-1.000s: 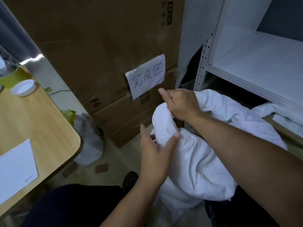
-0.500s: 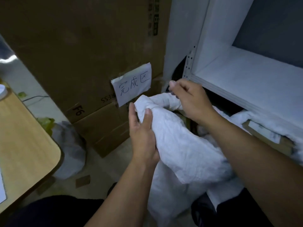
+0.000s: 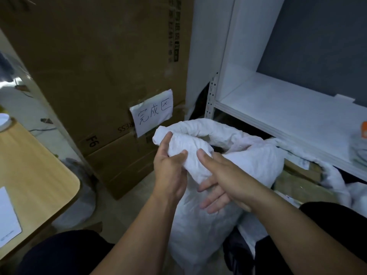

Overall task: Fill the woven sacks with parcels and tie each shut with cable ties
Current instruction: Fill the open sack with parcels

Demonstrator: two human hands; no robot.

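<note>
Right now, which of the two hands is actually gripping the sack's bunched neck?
The left hand, closed around the neck of the white sack; the right hand lies open against it, fingers spread.

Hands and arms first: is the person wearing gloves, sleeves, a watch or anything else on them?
No. The left hand and the right hand are bare, without gloves, and both forearms are uncovered up to the frame's edge. No watch, ring or wristband shows. Dark trousers cover the legs below.

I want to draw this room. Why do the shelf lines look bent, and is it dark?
Head view: the wide-angle lens bows the white shelf edges; lighting is dim, cardboard boxes murky; the white sack stays brightest; a bright glare patch sits at far left.
</note>
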